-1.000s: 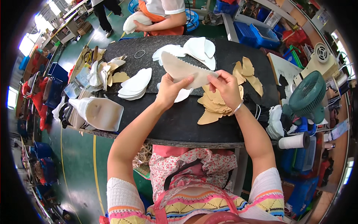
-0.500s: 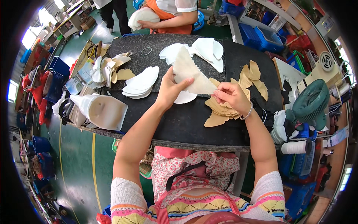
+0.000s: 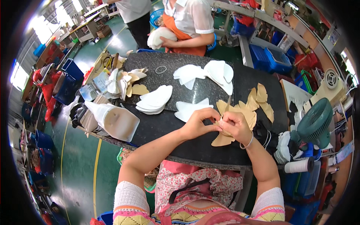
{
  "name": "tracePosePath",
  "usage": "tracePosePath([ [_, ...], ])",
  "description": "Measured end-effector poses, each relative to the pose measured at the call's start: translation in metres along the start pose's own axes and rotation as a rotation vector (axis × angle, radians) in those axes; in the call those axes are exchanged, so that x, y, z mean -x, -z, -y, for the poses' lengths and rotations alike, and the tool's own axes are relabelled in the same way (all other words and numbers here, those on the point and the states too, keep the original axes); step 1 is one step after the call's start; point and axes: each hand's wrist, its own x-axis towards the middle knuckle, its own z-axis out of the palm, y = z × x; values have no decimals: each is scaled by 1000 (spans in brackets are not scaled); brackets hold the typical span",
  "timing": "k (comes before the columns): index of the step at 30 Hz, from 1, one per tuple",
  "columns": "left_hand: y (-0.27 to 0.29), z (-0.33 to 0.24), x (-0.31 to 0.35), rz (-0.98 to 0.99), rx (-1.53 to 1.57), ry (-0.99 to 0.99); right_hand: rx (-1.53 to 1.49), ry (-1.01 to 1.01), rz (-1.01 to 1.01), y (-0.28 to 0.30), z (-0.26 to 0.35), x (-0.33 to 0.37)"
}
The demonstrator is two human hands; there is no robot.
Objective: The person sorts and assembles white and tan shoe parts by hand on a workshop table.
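Over the right part of the dark table my two hands meet above a pile of tan toothed-edge cut pieces [image 3: 245, 112]. Thumb and fingers of my left hand [image 3: 202, 122] pinch in toward my right hand [image 3: 237, 128], which is also closed. Between them a pale cut piece [image 3: 227, 104] stands up nearly edge-on, its lower part hidden by my fingers. Just beyond my left hand lie white toothed cut pieces [image 3: 189, 108]. More tan pieces [image 3: 261, 98] are spread to the right of the pile.
White stacked pieces [image 3: 155, 99] lie left of centre, others [image 3: 221, 75] at the back. A translucent squeeze bottle [image 3: 116, 120] rests at the left edge. A green fan [image 3: 314, 118] and a thread spool [image 3: 299, 165] stand right. Across the table a person holds white pieces [image 3: 161, 37].
The pale piece, held up flat between both hands before, is now edge-on over the tan pile. My left hand has moved right, against my right hand. The whole view has shifted.
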Motion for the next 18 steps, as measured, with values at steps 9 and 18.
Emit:
tracePosePath([
  [9, 14, -6, -7, 122, 509, 256, -79, -63, 117, 7, -5, -10],
  [18, 16, 12, -4, -14, 1103, 414, -223, 153, 52, 11, -13, -8],
])
